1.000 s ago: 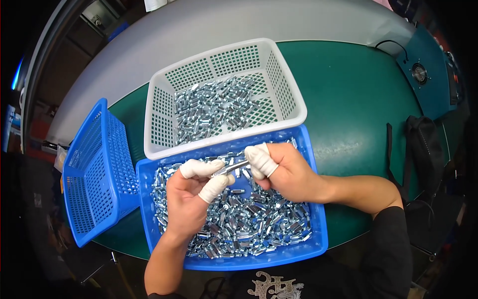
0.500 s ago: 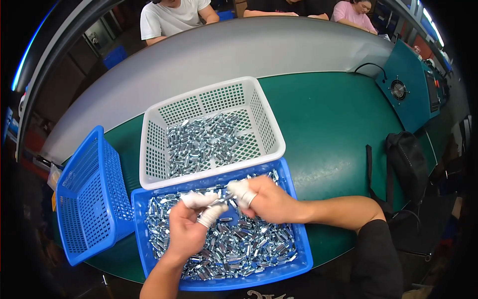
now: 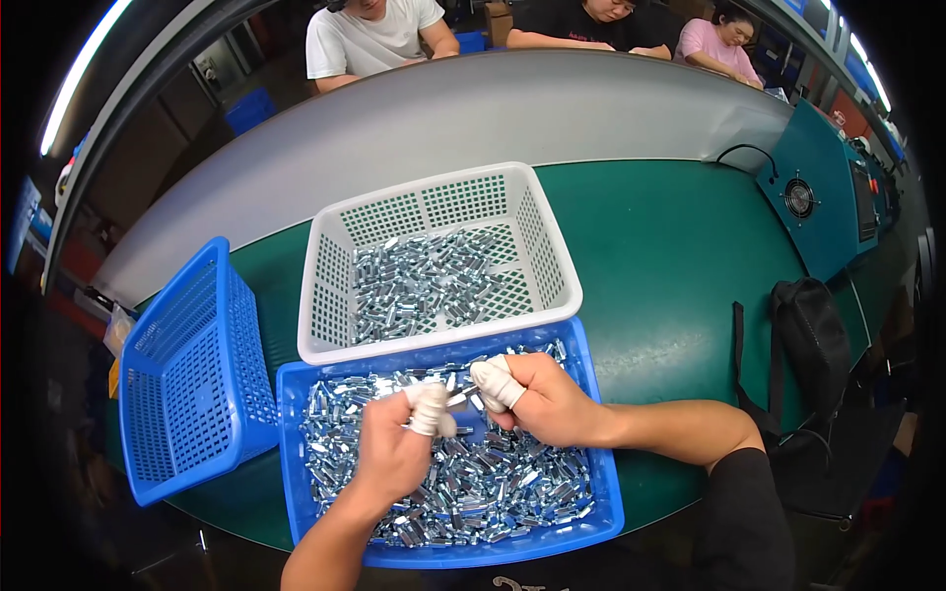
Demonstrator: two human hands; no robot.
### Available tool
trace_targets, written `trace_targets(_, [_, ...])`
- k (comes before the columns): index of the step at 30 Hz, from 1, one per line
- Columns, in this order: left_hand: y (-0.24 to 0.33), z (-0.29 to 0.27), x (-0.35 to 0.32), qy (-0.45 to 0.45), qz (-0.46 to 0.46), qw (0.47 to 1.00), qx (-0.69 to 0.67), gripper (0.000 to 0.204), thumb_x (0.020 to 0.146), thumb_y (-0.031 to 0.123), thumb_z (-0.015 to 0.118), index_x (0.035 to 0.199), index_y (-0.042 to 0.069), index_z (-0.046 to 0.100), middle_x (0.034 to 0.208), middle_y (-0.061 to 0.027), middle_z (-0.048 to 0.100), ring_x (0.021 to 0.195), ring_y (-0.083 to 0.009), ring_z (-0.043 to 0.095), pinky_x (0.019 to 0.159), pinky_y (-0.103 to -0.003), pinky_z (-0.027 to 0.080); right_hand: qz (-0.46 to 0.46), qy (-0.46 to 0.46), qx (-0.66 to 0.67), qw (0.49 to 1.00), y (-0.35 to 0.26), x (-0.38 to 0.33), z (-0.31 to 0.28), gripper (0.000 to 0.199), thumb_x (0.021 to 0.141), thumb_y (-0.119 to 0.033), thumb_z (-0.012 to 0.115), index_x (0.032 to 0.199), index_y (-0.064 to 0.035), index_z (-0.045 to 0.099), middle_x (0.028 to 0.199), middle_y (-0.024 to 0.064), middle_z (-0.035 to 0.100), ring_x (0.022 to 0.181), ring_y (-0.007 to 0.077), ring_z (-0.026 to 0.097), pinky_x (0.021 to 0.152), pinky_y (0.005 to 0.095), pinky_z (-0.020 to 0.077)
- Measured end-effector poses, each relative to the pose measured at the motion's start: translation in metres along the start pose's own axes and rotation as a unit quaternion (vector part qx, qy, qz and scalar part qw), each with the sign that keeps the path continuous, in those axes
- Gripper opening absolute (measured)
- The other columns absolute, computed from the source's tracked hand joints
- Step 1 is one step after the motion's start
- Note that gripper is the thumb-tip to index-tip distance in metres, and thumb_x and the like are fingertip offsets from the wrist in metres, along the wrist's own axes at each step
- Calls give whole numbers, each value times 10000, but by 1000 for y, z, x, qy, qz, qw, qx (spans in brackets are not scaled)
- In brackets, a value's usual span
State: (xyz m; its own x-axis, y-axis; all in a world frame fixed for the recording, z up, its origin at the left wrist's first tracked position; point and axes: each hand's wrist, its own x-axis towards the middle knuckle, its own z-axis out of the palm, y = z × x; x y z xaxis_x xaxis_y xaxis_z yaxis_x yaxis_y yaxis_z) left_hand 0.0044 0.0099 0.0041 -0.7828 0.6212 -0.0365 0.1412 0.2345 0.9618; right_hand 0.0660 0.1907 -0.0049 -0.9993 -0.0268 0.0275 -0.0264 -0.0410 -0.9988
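My left hand (image 3: 396, 443) is over the blue bin (image 3: 296, 512), thumb and fingers pinched together. A small shiny metal part (image 3: 456, 399) sticks out from its fingertips toward the right. Close by, my right hand (image 3: 547, 402) is also closed, its thumb and forefinger pressed together; what lies between them is hidden. White finger covers wrap the thumb and fingertips of both hands. Beneath them, many loose silvery metal parts (image 3: 493, 492), short and rod-like, fill the bin. More of the same parts (image 3: 419, 281) lie in the white perforated basket (image 3: 434, 345) behind it.
A blue perforated basket (image 3: 192, 394) stands tilted at the left. On the green table (image 3: 670, 246), a teal machine with a fan (image 3: 813, 192) is at the far right and a black bag (image 3: 813, 325) nearer. Beyond a grey partition (image 3: 443, 118) sit several people.
My hands, which met at the fingertips over a metal part, have moved a little apart. My left fingers have curled inward. The whole view has shifted slightly.
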Motion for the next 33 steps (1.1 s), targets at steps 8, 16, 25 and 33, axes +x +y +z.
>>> trace_targets(8, [6, -7, 10, 51, 91, 994, 44, 108, 775, 58, 709, 873, 15, 694, 685, -19, 608, 589, -56, 500, 547, -203, 396, 10, 86, 20, 996, -8, -1, -5, 422, 970, -273, 455, 620, -42, 503, 518, -12, 462, 478, 62, 405, 448, 254, 340])
trace_targets(16, [7, -11, 20, 212, 85, 972, -52, 337, 809, 15, 662, 1125, -39, 558, 953, -72, 616, 728, -66, 531, 670, -204, 463, -28, 65, 43, 997, -8, -7, -3, 427, 990, -288, 402, 623, -73, 437, 541, -22, 426, 481, 50, 364, 453, 226, 317])
trace_targets(25, [1, 11, 5, -92, 128, 906, 393, 192, 717, 177, 726, 811, 17, 676, 686, -131, 605, 684, -313, 569, 644, -413, 422, -31, 66, 36, 997, -5, -1, -6, 421, 987, -289, 411, 628, -72, 448, 545, -24, 432, 489, 49, 372, 456, 223, 320])
trace_targets(33, [-1, 11, 5, -135, 119, 926, 332, 161, 718, 130, 716, 832, 24, 678, 782, -114, 596, 777, -297, 558, 693, -408, 423, -20, 57, 48, 997, -3, 1, -8, 414, 982, -290, 424, 639, -63, 464, 546, -26, 437, 493, 41, 380, 453, 221, 314])
